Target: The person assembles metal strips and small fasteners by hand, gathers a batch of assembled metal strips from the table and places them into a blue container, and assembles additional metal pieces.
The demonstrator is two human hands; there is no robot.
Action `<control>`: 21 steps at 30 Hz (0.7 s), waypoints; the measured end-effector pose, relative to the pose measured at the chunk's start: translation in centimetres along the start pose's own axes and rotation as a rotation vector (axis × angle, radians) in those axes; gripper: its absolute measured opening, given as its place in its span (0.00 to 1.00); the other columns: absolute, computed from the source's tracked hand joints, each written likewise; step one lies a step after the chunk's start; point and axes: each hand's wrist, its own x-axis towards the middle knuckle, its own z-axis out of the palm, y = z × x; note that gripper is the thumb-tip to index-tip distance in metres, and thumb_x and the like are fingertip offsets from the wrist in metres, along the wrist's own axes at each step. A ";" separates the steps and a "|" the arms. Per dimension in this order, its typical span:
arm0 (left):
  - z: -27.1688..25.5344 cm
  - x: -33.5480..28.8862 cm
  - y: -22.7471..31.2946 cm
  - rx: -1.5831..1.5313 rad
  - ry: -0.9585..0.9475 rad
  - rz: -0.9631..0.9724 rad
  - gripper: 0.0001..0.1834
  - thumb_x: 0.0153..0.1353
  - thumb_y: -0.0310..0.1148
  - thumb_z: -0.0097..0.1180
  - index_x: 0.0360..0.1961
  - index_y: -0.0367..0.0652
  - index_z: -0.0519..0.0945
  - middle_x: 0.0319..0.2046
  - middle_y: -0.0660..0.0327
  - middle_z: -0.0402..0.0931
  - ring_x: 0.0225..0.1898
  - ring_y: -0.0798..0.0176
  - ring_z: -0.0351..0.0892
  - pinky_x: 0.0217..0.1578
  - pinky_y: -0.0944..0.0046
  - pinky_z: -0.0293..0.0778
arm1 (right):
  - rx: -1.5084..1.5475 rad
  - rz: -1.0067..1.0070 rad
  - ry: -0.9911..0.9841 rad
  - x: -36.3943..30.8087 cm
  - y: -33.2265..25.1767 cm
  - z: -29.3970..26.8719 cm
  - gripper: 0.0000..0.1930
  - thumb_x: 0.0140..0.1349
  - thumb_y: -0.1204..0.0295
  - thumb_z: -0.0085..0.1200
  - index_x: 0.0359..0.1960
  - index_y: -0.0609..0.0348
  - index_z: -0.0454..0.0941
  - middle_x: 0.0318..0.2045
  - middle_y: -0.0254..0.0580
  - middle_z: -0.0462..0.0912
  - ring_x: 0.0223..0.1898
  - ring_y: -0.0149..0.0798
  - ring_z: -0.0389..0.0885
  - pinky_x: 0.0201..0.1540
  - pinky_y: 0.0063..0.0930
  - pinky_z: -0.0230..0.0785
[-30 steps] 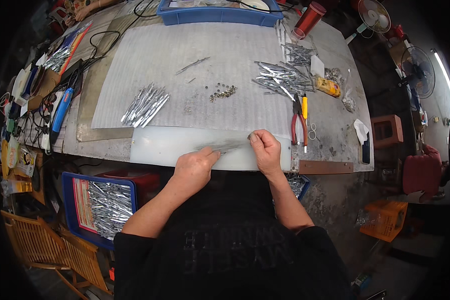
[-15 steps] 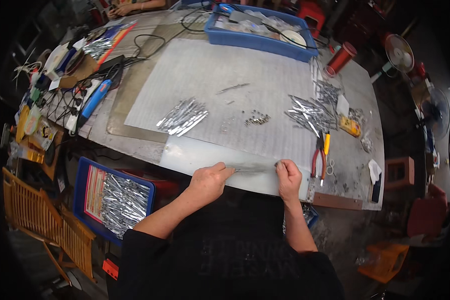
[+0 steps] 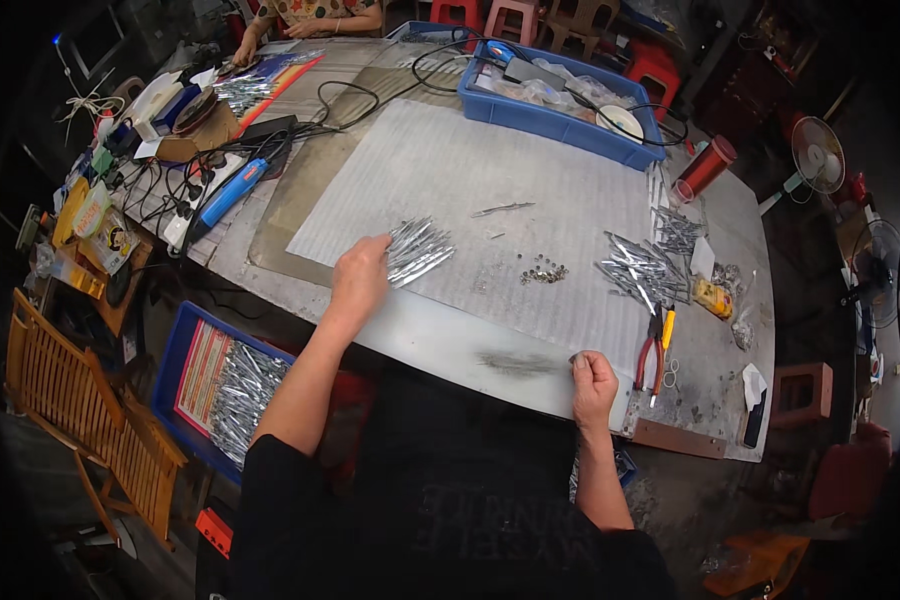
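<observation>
My left hand [image 3: 360, 280] reaches to the left end of a pile of thin silver metal strips [image 3: 420, 254], its fingers closed against them. Whether a strip is in its grip is hidden. By the front edge of the table, my right hand [image 3: 595, 385] is closed in a pinch, with a small dark bit at the fingertips that I cannot make out. Between the hands lies a smooth pale board [image 3: 440, 335] with a dark grey smudge [image 3: 515, 362]. Small round metal pieces [image 3: 543, 270] are scattered beyond it, near a lone thin strip [image 3: 503, 209].
Another strip pile [image 3: 642, 270] lies to the right, near red-handled pliers [image 3: 651, 358] and small scissors [image 3: 671, 374]. A blue bin [image 3: 560, 128] and a red cylinder [image 3: 705, 168] stand farther back. At lower left is a blue crate [image 3: 175, 385] of strips. A co-worker's hands [image 3: 310, 28] show far left.
My left hand has moved from the smudged board up and left to the strip pile. My right hand stays pinched near the board's right end. The whole view has shifted.
</observation>
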 end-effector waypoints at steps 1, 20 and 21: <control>0.2 0.5 -0.3 0.025 0.007 -0.012 0.10 0.49 0.20 0.47 0.35 0.37 0.75 0.27 0.49 0.73 0.32 0.46 0.73 0.33 0.55 0.68 | -0.007 0.003 -0.001 0.0 0.0 0.0 0.07 0.57 0.74 0.48 0.26 0.66 0.71 0.20 0.31 0.70 0.23 0.23 0.65 0.27 0.16 0.60; 3.2 2.6 -1.2 0.180 -0.024 0.015 0.09 0.48 0.24 0.50 0.32 0.42 0.77 0.29 0.56 0.72 0.35 0.52 0.72 0.35 0.57 0.68 | -0.034 -0.006 0.015 0.0 -0.1 0.1 0.08 0.57 0.73 0.49 0.26 0.66 0.72 0.19 0.34 0.71 0.23 0.24 0.66 0.27 0.18 0.61; 3.2 2.6 -1.2 0.177 -0.030 0.005 0.08 0.48 0.24 0.51 0.32 0.42 0.77 0.29 0.56 0.72 0.35 0.52 0.72 0.35 0.57 0.68 | -0.041 -0.009 0.011 0.0 -0.2 0.2 0.07 0.57 0.74 0.49 0.25 0.66 0.72 0.19 0.35 0.72 0.23 0.25 0.67 0.27 0.18 0.61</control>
